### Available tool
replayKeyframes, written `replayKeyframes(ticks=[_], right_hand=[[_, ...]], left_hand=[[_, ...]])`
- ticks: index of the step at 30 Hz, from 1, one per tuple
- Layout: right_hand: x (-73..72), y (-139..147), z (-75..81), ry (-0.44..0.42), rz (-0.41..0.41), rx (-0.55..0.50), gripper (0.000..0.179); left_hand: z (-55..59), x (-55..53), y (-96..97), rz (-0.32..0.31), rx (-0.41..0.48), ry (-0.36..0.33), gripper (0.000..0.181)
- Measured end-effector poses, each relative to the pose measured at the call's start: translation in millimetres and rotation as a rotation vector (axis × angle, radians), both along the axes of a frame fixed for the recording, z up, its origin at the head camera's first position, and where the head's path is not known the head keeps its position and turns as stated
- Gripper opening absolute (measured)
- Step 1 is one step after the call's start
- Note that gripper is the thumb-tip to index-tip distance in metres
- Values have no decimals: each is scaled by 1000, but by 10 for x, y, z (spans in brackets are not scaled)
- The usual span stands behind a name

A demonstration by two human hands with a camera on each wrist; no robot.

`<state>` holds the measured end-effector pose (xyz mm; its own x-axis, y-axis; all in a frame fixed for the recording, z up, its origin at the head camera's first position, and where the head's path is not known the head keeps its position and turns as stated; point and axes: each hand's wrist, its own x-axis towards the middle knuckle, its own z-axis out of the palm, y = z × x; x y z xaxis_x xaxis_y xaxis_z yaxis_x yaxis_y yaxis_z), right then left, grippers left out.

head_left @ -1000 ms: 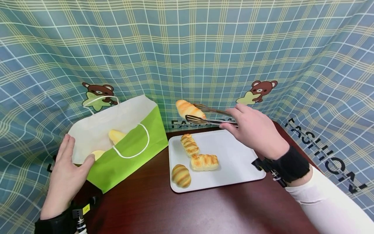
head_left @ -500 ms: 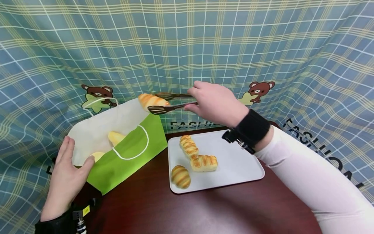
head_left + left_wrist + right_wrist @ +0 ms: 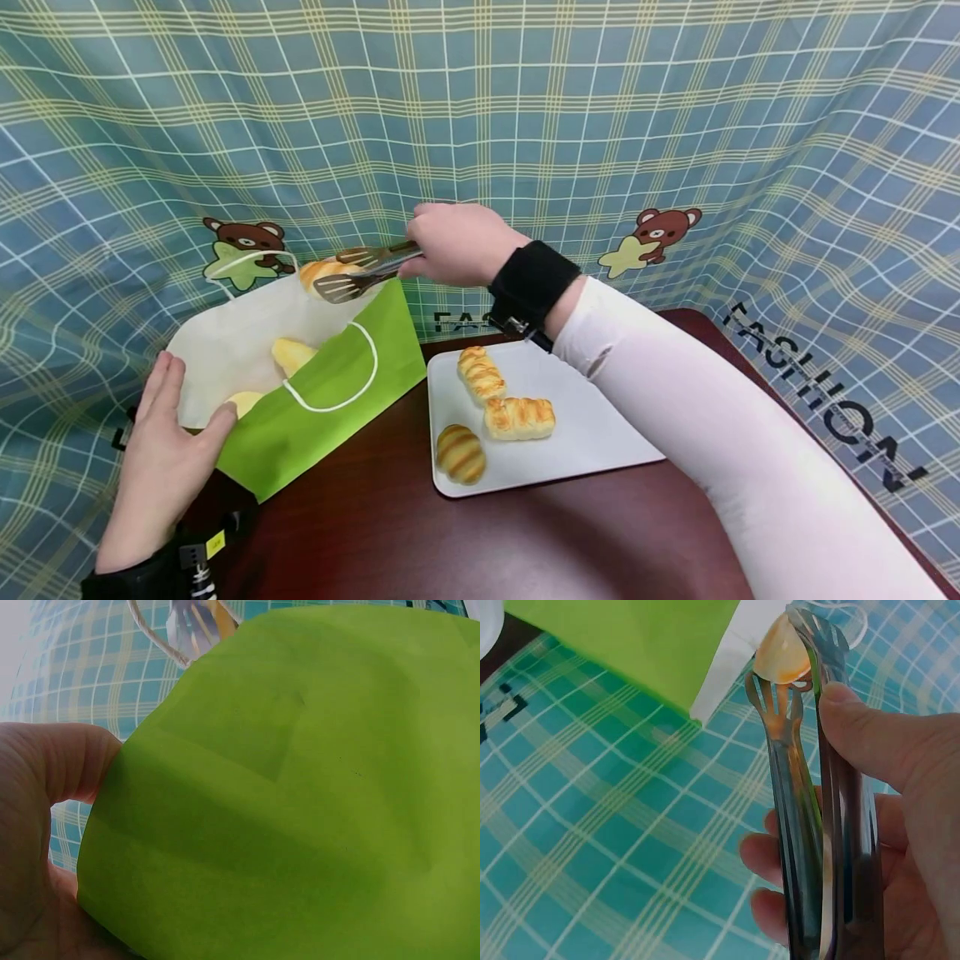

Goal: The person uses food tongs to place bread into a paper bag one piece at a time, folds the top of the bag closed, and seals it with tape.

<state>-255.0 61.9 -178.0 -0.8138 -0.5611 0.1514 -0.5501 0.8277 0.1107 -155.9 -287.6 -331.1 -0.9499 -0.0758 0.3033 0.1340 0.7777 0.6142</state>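
the bread roll (image 3: 312, 272), above the back of the tray (image 3: 600, 433) a second ago, is now at the one o'clock side of the mouth of the paper bag (image 3: 322, 429), so its carry across looks nearly done. the right hand (image 3: 463, 242) grips the tongs (image 3: 364, 282) pinching it; the left hand (image 3: 167, 450), spread wide, touches the bag's eight o'clock edge. three other breads (image 3: 519, 418) lie unmoved on the tray.

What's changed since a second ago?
The right hand moved the slotted metal tongs, still pinching the striped golden bread roll, left from near the white rectangular tray to the open green paper bag. Nothing was let go. The left hand stayed at the bag; three golden-brown pastries stayed on the tray.
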Motion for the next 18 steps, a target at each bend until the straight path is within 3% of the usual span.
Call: replayKeyframes(ticks=[8,18], right_hand=[[-147,-278,-81,-85,-16,58,37],[-195,-337,-215,-66,-57,104,34]], left_hand=[[1,-2,-1,5,1,10,79],[-3,-13,-2,5,4,12,79]])
